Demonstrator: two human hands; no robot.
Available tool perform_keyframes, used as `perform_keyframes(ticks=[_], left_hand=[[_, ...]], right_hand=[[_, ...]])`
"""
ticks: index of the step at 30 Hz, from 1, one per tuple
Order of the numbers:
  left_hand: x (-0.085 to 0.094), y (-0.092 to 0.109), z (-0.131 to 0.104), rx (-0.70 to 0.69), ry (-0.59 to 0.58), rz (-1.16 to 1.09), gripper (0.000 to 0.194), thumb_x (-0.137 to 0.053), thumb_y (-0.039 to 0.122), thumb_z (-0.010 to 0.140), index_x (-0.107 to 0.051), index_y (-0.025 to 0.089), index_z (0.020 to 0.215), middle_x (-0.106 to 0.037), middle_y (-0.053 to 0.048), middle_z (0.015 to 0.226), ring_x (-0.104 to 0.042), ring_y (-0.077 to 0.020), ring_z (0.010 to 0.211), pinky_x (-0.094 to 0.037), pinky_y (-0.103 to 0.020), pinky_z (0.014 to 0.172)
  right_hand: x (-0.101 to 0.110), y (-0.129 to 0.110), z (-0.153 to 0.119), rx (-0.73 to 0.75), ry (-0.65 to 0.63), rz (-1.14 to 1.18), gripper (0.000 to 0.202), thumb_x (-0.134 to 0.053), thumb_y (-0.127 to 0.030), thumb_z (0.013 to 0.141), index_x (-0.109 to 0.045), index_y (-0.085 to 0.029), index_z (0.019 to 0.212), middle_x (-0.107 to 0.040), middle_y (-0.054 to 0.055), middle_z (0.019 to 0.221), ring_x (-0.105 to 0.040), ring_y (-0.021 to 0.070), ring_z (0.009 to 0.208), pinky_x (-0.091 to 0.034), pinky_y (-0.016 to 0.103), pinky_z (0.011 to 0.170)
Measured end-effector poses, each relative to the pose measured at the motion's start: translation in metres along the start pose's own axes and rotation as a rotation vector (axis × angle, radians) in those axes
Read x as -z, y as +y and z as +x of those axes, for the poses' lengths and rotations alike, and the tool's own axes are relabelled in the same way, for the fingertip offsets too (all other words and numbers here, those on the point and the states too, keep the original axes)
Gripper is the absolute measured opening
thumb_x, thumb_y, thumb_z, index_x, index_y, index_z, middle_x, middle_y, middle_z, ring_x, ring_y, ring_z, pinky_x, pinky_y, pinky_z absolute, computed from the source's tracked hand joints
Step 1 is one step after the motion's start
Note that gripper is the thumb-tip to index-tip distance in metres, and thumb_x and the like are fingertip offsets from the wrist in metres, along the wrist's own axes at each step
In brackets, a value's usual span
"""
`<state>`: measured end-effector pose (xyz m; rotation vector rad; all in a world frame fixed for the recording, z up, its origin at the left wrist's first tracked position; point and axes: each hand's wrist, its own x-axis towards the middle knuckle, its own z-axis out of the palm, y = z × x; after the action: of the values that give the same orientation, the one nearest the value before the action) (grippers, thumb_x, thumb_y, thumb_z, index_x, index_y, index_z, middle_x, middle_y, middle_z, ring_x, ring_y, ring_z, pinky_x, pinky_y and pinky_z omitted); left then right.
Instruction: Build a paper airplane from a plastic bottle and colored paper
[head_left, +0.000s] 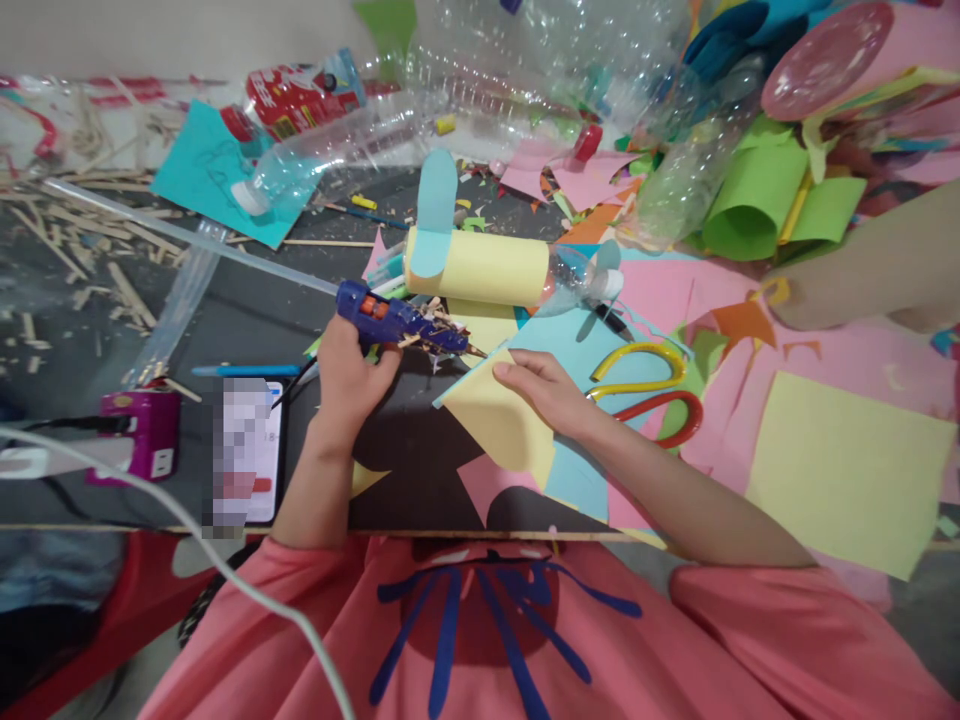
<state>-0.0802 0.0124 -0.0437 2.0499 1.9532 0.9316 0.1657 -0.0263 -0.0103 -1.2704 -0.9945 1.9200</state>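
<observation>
My left hand (352, 375) is closed round the grip of a blue glue gun (405, 322), which has a long clear glue stick (187, 235) in its back. The gun's nozzle meets the upper edge of a folded yellow paper (499, 420). Pinched in my right hand (544, 385) is that same paper, thumb on top. Light blue paper (581, 470) lies under it. Just beyond both hands, a bottle wrapped in yellow paper (499, 268) lies on its side, with a light blue strip (436, 210) on its left end.
Scissors (652, 395) with yellow and red handles lie right of my right hand. A phone (262, 450) and a magenta power adapter (142, 435) are at the left, crossed by a white cable (225, 575). Plastic bottles (337, 145) line the back. Another person's arm (870, 265) reaches in from the right.
</observation>
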Motion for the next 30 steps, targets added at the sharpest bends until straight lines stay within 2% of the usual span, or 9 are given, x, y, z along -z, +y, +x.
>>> perform_keyframes(ticks=[13, 24, 30], left_hand=[[0.0011, -0.0027, 0.0000, 0.026, -0.028, -0.015, 0.031, -0.064, 0.026, 0.064, -0.053, 0.020, 0.092, -0.059, -0.007, 0.091, -0.063, -0.0275, 0.093, -0.051, -0.043, 0.087], [0.0010, -0.0025, 0.0016, 0.001, 0.038, 0.012, 0.027, -0.063, 0.026, 0.064, -0.054, 0.020, 0.088, -0.062, -0.006, 0.085, -0.064, -0.0253, 0.084, -0.053, -0.040, 0.080], [0.0005, -0.0057, 0.0008, -0.069, 0.065, 0.009, 0.026, -0.059, 0.031, 0.067, -0.054, 0.019, 0.090, -0.062, -0.007, 0.086, -0.064, -0.0254, 0.086, -0.053, -0.039, 0.079]], right_hand=[[-0.0003, -0.0001, 0.0016, 0.014, 0.082, 0.023, 0.034, -0.071, -0.050, 0.064, -0.060, -0.018, 0.064, -0.056, -0.002, 0.061, -0.051, 0.0112, 0.057, -0.039, 0.022, 0.051], [0.0003, 0.0004, 0.0002, 0.056, 0.139, 0.051, 0.031, -0.069, -0.049, 0.066, -0.062, -0.019, 0.068, -0.060, -0.002, 0.064, -0.053, 0.0116, 0.057, -0.040, 0.024, 0.052], [0.0011, 0.0043, 0.0019, 0.108, 0.188, 0.062, 0.029, -0.068, -0.049, 0.069, -0.063, -0.020, 0.068, -0.061, -0.002, 0.063, -0.055, 0.0136, 0.059, -0.043, 0.025, 0.053]])
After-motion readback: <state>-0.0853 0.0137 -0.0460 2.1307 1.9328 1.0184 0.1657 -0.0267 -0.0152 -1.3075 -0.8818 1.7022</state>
